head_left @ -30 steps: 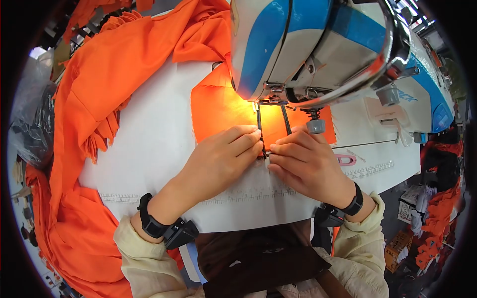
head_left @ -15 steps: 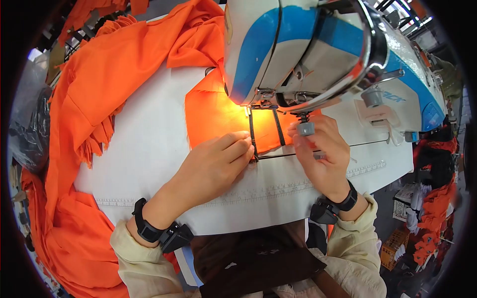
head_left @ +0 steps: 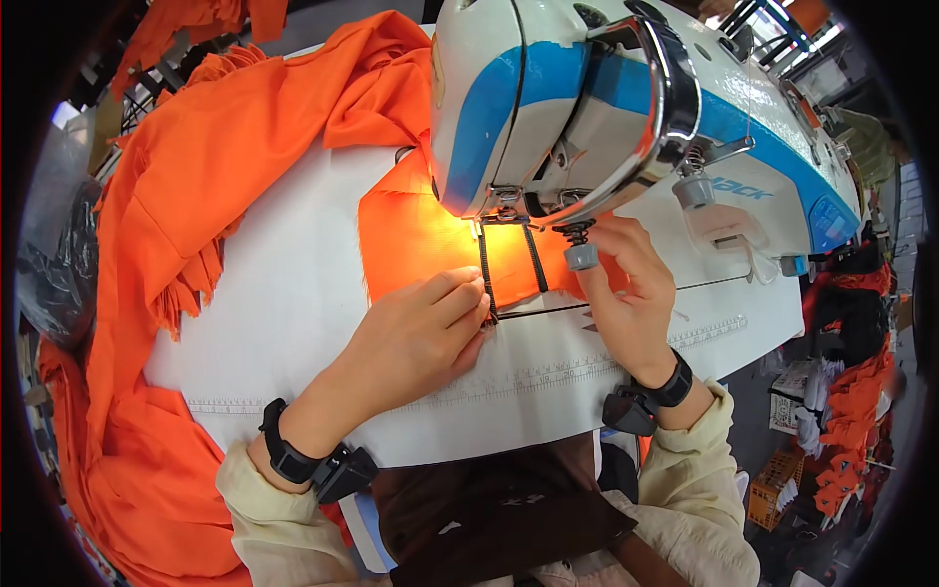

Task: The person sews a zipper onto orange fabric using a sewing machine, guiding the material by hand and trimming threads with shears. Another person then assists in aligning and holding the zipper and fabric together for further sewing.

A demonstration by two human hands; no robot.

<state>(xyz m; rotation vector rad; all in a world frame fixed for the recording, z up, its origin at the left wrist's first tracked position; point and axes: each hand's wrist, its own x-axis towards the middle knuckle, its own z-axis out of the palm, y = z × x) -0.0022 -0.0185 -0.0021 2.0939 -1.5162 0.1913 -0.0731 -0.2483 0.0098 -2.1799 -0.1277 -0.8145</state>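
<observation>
An orange fabric piece [head_left: 396, 220] lies under the needle area of a white and blue sewing machine [head_left: 558, 73], lit by its lamp. Two black strips run across the fabric; the left strip [head_left: 485, 259] passes beneath the presser area. My left hand [head_left: 416, 328] is closed, with its fingertips pinching the fabric's front edge by the lower end of that strip. To the right, my right hand [head_left: 631, 298] curls at the fabric's right edge, closed on it. A grey knob [head_left: 581, 256] partly hides its fingertips.
A large orange garment [head_left: 196, 205] drapes over the table's left side and hangs down. A printed ruler [head_left: 548, 377] runs along the white tabletop [head_left: 264, 323]. An orange crate [head_left: 775, 489] and more orange cloth [head_left: 856, 411] stand low on the right.
The whole view has shifted slightly, moving the machine left in the picture. Both hands keep nearly the same places on the fabric; the right hand's fingers have shifted slightly.
</observation>
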